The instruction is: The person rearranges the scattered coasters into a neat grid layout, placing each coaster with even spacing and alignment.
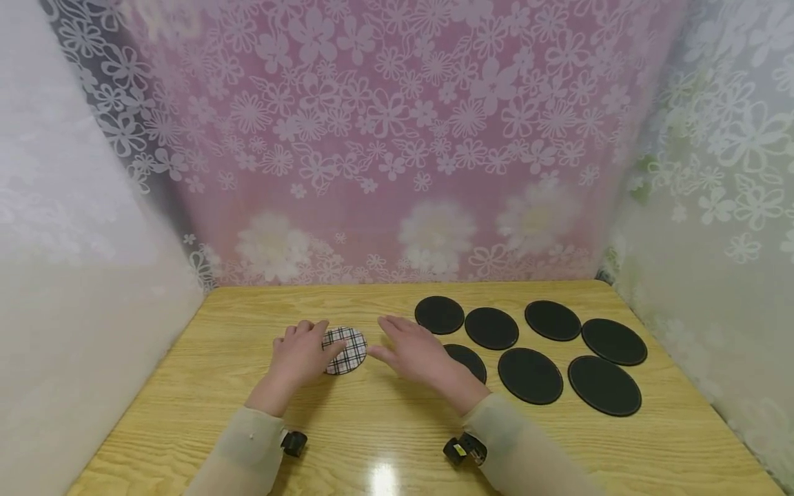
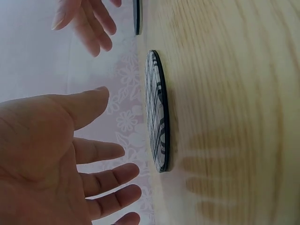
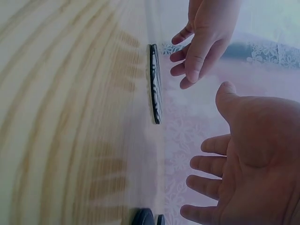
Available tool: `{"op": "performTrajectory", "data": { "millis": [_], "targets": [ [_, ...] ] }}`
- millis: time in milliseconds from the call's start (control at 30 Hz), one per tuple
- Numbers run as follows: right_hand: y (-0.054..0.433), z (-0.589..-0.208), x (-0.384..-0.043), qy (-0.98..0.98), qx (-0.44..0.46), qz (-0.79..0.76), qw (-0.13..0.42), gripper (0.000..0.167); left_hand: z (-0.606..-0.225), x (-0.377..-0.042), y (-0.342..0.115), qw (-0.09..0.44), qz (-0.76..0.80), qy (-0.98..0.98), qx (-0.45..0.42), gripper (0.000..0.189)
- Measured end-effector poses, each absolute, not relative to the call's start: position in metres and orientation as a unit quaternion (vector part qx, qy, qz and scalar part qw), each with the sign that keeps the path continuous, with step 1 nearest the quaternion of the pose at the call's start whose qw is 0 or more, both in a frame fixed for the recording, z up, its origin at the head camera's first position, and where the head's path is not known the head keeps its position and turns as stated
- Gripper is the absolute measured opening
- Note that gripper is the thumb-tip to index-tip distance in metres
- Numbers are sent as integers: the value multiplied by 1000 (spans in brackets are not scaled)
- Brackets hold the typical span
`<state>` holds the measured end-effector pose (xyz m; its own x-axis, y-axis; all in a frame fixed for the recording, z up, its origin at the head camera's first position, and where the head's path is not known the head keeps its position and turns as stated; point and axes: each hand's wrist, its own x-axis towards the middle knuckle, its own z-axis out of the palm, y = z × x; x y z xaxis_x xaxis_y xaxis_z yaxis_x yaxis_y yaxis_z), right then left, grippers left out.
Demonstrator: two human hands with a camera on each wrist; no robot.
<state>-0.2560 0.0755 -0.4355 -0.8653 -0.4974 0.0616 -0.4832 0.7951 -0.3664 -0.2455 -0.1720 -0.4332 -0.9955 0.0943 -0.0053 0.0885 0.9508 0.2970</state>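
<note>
Sleeves (image 1: 238,451): near side.
Left hand (image 1: 300,356): over plaid disc (image 1: 353,353), fingers apart, empty.
Right hand (image 1: 414,351): fingers apart, empty.
Plaid disc: on bench (image 1: 347,427), left; seemingly remaining.
Black discs (image 1: 530,375): seven, right; seemingly done.

I see the person's left hand (image 2: 61,150) palm-on to my left wrist camera, its fingers extended and thumb standing apart, holding nothing. Near its fingertips, with a visible gap, a thin round disc with a white-and-black checked top and a black edge (image 2: 157,112) lies flat on a pale yellow wood-grain table (image 2: 234,70). I make out finger-shaped shadows (image 2: 206,164) on the wood. Beyond, the right hand (image 2: 91,21) hangs partly in frame, near a cut-off dark disc (image 2: 137,18), before a pale pinkish backdrop with white flowers (image 2: 124,75).
</note>
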Motion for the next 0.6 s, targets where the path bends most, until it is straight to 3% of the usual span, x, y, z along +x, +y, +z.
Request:
{"op": "performTrajectory", "data": {
  "millis": [600],
  "targets": [
    [54, -437, -261, 961, -212, -171, 48, 74, -436, -250, -187, 38, 163, 984, 61, 72]
  ]
}}
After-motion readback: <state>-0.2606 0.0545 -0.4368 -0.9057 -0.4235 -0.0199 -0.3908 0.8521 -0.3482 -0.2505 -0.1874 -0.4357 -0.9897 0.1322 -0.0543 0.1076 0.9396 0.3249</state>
